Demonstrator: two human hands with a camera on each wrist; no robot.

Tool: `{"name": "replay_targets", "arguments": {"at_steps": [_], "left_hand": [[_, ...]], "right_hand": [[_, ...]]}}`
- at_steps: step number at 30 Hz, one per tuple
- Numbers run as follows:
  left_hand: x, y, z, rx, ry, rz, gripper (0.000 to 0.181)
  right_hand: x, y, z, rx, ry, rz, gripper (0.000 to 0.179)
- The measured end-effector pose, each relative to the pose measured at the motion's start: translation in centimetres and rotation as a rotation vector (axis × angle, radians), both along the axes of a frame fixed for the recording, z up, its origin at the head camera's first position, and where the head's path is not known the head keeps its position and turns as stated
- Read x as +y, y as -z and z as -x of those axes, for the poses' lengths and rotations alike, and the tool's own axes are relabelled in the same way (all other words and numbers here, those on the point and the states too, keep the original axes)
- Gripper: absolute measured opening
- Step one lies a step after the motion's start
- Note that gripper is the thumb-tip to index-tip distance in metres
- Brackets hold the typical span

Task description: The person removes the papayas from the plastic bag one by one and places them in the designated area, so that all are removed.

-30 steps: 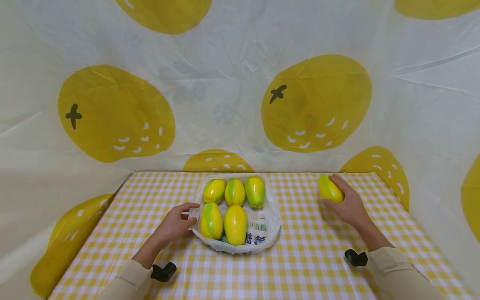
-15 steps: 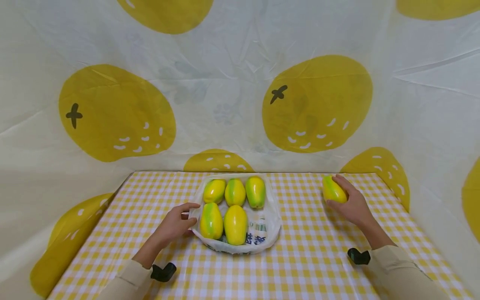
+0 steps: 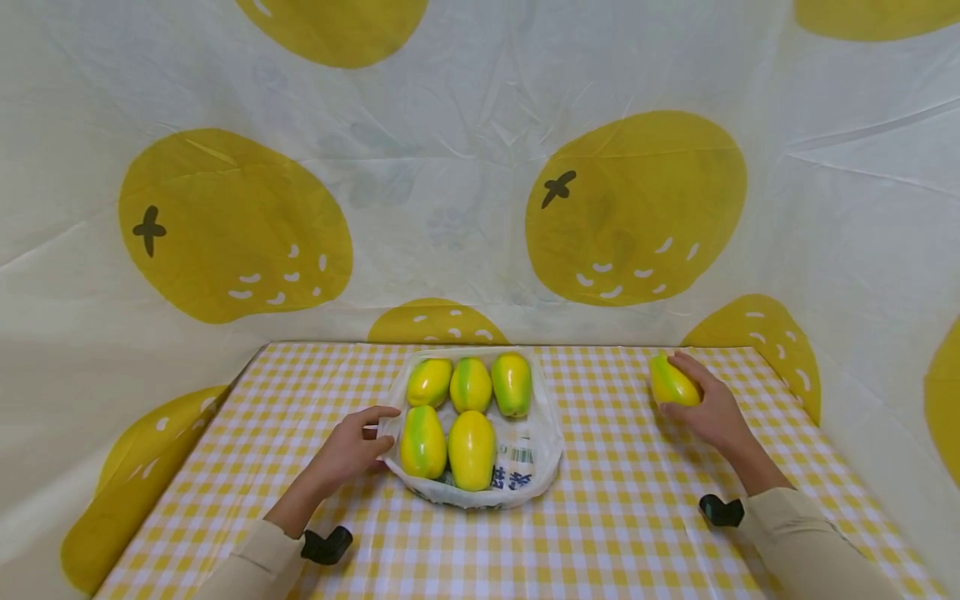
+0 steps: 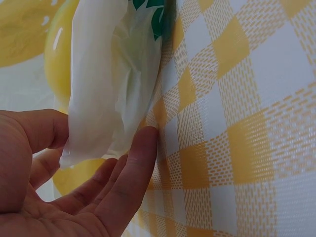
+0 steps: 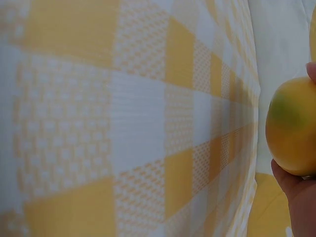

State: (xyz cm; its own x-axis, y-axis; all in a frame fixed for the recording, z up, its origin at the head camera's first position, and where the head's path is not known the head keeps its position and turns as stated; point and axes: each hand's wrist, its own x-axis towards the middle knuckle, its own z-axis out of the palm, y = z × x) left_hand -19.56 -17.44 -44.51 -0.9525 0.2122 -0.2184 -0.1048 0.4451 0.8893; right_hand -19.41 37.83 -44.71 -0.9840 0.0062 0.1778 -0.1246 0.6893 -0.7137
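A white plastic bag (image 3: 551,433) lies spread like a shallow tray on the checked table, holding several papayas (image 3: 472,450), yellow with green streaks. At its left edge is my left hand (image 3: 352,442); the left wrist view has the bag's edge (image 4: 94,98) between its bent fingers. Off to the right, my right hand (image 3: 708,408) grips another papaya (image 3: 673,382) between thumb and fingers. In the right wrist view this papaya (image 5: 294,123) appears held above the cloth, with only part of the hand (image 5: 306,202) showing.
The yellow-and-white checked tablecloth (image 3: 600,517) covers the table. Behind and at both sides hangs a pale sheet printed with big yellow fruit (image 3: 442,208). Printing and a barcode (image 3: 521,454) show on the bag's floor at front right.
My right hand has shifted slightly to the right with the papaya in it. The left hand, the bag and the papayas inside it stay where they were.
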Motion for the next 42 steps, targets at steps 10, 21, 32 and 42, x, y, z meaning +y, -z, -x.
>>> {"name": "replay_targets", "arguments": {"at_steps": [10, 21, 32, 42], "left_hand": [[-0.1, 0.2, 0.1, 0.000, -0.008, -0.002, 0.045], [0.0, 0.3, 0.2, -0.001, -0.011, -0.001, 0.044], [-0.2, 0.3, 0.2, -0.004, -0.018, -0.008, 0.044], [-0.2, 0.6, 0.3, -0.002, -0.014, 0.001, 0.043]], "right_hand": [[0.7, 0.6, 0.5, 0.010, -0.004, 0.030, 0.083], [1.4, 0.5, 0.7, 0.026, 0.018, -0.016, 0.083], [1.8, 0.8, 0.9, 0.010, 0.028, -0.022, 0.082], [1.9, 0.5, 0.3, -0.010, 0.039, -0.021, 0.081]]}}
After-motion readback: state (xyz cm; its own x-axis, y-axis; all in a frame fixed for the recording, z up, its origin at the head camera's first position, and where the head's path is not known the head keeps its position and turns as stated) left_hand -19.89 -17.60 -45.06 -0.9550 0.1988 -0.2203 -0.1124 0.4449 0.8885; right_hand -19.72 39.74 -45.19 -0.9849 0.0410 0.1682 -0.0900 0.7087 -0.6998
